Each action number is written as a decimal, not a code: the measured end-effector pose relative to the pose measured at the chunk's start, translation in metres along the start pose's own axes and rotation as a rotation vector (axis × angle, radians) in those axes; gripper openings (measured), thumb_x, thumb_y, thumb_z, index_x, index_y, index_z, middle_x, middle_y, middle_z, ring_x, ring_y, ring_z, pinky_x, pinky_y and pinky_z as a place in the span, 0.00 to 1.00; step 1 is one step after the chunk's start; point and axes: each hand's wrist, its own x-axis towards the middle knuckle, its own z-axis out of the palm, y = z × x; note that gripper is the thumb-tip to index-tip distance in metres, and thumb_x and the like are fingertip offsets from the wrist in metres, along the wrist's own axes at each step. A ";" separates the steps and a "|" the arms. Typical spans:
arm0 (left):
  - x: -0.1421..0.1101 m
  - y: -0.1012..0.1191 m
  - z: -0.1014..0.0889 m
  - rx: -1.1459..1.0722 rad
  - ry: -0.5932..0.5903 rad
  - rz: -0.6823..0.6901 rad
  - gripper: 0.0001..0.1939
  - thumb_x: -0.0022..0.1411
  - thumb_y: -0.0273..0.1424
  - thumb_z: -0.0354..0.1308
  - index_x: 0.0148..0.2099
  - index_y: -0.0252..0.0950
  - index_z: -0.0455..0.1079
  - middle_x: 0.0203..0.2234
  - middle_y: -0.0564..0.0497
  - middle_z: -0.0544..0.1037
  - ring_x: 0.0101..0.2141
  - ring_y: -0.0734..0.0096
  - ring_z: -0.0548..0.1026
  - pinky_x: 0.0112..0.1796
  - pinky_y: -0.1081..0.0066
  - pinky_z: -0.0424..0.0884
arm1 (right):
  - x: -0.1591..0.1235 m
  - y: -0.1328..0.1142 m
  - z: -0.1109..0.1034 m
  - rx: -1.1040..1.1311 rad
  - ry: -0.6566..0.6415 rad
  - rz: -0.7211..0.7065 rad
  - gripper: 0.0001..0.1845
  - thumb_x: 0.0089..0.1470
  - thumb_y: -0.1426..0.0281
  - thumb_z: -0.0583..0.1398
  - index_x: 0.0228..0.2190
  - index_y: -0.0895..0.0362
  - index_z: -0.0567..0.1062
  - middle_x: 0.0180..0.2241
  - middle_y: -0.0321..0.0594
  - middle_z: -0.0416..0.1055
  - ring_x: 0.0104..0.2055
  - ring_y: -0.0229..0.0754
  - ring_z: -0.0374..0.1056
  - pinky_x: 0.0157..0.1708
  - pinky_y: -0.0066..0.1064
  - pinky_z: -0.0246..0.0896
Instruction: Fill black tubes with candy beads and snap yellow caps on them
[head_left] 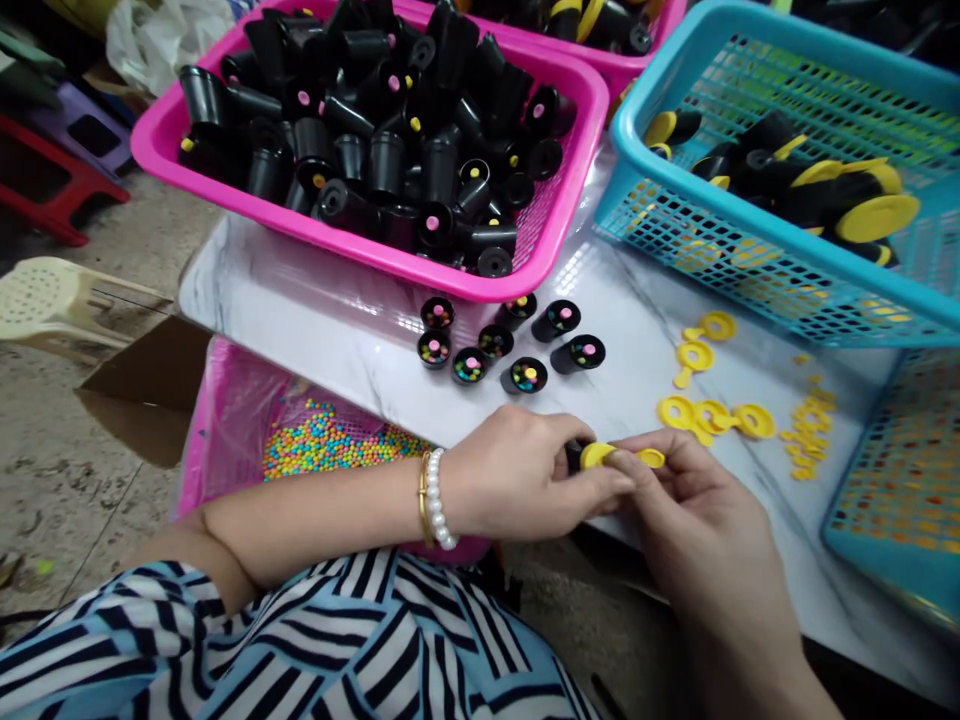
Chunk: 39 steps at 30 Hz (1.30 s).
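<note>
Left hand (517, 475) is gripping a black cup (574, 455), mostly hidden behind the fingers; right hand (690, 490) is pinching a yellow lid (597, 456) at the cup's near-right end, thumb pressing on it; cup and lid are sitting between the two hands, left fingertips nearly meeting right thumb; a yellow tab (651, 458) is sticking out past the right thumb, cannot tell if it is part of the same lid; both hands are hovering over the near edge of the marbled table (322, 310); just beyond, eight open black cups (524, 375) are standing in a loose cluster, showing coloured beads and pink or yellow pieces inside; beyond the right hand, five yellow rings (752, 421) are lying flat, small yellow bits (810, 425) scattering beside them; farther out, a pink basket (525, 283) is holding many black cups, a blue basket (750, 215) is holding yellow-lidded ones; under the left forearm, a pink bin (196, 430) is holding loose beads (322, 440).
</note>
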 end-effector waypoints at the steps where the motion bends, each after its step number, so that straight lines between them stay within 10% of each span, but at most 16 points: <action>1: 0.002 0.001 0.000 -0.034 0.008 -0.027 0.12 0.65 0.37 0.59 0.35 0.33 0.72 0.18 0.58 0.71 0.21 0.78 0.68 0.23 0.76 0.59 | 0.000 0.001 0.000 0.014 -0.015 0.018 0.18 0.48 0.54 0.69 0.30 0.53 0.72 0.23 0.37 0.74 0.21 0.39 0.70 0.21 0.28 0.70; 6: 0.003 -0.001 0.002 -0.099 0.024 -0.027 0.12 0.67 0.34 0.56 0.32 0.33 0.71 0.18 0.58 0.69 0.22 0.79 0.66 0.24 0.77 0.57 | -0.003 0.005 0.005 0.002 0.017 -0.030 0.17 0.53 0.54 0.66 0.31 0.51 0.69 0.21 0.34 0.73 0.21 0.39 0.70 0.23 0.30 0.70; 12: -0.008 -0.012 0.015 -0.115 0.130 0.114 0.18 0.63 0.37 0.64 0.51 0.34 0.69 0.22 0.58 0.72 0.23 0.77 0.69 0.26 0.78 0.63 | -0.004 0.008 0.003 -0.014 0.010 -0.136 0.17 0.55 0.52 0.64 0.33 0.54 0.74 0.18 0.33 0.70 0.17 0.37 0.65 0.17 0.27 0.63; 17: -0.007 -0.019 0.023 -0.010 0.235 0.273 0.14 0.62 0.35 0.66 0.46 0.34 0.72 0.33 0.51 0.78 0.32 0.73 0.74 0.33 0.75 0.68 | 0.007 0.006 -0.018 0.253 -0.189 0.000 0.23 0.53 0.49 0.63 0.33 0.57 0.81 0.24 0.42 0.76 0.26 0.43 0.74 0.30 0.35 0.74; 30: -0.001 -0.012 0.014 -0.006 0.037 0.257 0.07 0.67 0.33 0.60 0.41 0.34 0.72 0.28 0.54 0.76 0.29 0.75 0.74 0.33 0.77 0.67 | 0.025 -0.001 -0.045 0.117 -0.442 0.131 0.20 0.45 0.54 0.71 0.33 0.56 0.78 0.26 0.40 0.77 0.26 0.41 0.74 0.30 0.33 0.73; 39: 0.001 -0.011 0.017 0.120 -0.078 0.097 0.10 0.66 0.33 0.60 0.46 0.32 0.70 0.34 0.49 0.80 0.33 0.68 0.78 0.33 0.72 0.71 | 0.015 -0.019 -0.009 -0.360 -0.231 -0.119 0.16 0.57 0.56 0.61 0.30 0.55 0.67 0.18 0.30 0.62 0.18 0.32 0.58 0.17 0.22 0.55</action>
